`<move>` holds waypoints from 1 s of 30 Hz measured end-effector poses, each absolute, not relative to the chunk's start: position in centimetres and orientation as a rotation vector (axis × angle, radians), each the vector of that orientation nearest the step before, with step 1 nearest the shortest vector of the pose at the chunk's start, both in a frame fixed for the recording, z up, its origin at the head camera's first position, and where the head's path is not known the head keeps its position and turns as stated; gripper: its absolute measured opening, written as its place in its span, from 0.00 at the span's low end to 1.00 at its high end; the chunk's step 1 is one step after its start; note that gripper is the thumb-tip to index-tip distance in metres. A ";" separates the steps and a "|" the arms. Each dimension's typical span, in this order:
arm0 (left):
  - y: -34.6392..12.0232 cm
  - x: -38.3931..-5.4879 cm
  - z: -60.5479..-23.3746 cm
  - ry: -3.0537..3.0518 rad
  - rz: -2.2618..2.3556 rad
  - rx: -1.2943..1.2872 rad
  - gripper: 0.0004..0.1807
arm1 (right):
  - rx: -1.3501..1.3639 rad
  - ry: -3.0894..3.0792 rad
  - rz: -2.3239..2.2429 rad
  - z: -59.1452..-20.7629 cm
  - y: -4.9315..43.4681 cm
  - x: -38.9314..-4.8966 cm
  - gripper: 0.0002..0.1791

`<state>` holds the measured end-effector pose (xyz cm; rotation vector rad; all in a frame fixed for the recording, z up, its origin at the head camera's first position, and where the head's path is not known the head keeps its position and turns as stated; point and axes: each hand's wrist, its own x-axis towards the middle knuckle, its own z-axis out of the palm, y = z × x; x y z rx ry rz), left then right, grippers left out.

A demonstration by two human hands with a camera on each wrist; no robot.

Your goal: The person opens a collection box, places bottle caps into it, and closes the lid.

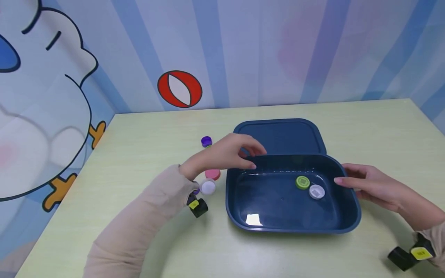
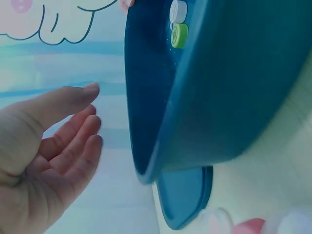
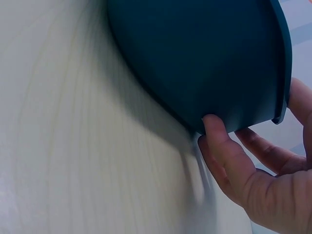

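A dark blue plastic box stands on the table with its opening up. Inside, toward its right side, lie a green bottle cap and a white bottle cap, close together. My right hand grips the box's right wall, thumb over the rim and fingers against the outside, as the right wrist view also shows. Over the box's far left corner hovers my left hand; its fingers bend loosely, and in the left wrist view nothing lies between them and the thumb.
Behind the box lies a dark blue lid. Left of the box are several loose caps, among them a purple cap, a pink cap and a white cap, partly hidden by the left arm. A printed backdrop rises behind the table.
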<state>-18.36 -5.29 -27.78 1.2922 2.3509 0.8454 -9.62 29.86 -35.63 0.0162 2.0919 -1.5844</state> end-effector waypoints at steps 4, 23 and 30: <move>-6.4 -18.3 -27.9 2.368 0.916 1.268 0.19 | 0.016 2.100 -1.578 -35.6 29.8 -9.6 0.38; -11.9 -18.8 -28.9 2.391 1.165 0.986 0.19 | 0.000 2.103 -1.595 -35.7 29.7 -9.5 0.36; -14.4 -18.7 -30.1 2.401 1.237 0.866 0.20 | -0.004 2.105 -1.595 -35.6 29.7 -9.5 0.36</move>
